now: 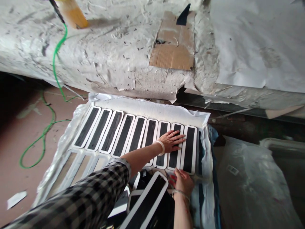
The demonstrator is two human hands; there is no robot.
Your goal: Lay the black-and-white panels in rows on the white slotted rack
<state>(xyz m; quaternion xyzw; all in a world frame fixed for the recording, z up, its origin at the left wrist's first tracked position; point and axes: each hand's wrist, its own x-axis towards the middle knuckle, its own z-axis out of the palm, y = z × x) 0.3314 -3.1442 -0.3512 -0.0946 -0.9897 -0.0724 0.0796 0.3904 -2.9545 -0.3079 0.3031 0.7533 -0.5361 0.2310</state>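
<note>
A row of long black panels with white rounded borders (135,135) lies side by side on a white cloth-like liner (143,105). My left hand (169,140) rests flat across the panels near the right end of the row, fingers spread, a light band round its wrist. Just below, my right hand (183,183) is at the lower ends of those panels. Its fingers are loosely bent and apart, holding nothing that I can see; whether they touch a panel edge is unclear. A loose panel (152,197) lies tilted on a heap of similar pieces, between my forearms.
Behind the row stands a paper-covered bench (107,54), stained and torn, bearing a cardboard piece (173,44) and a container of orange-yellow liquid (73,14). A green cord (44,140) trails onto the floor at left. Clear plastic sheeting (252,178) lies at right.
</note>
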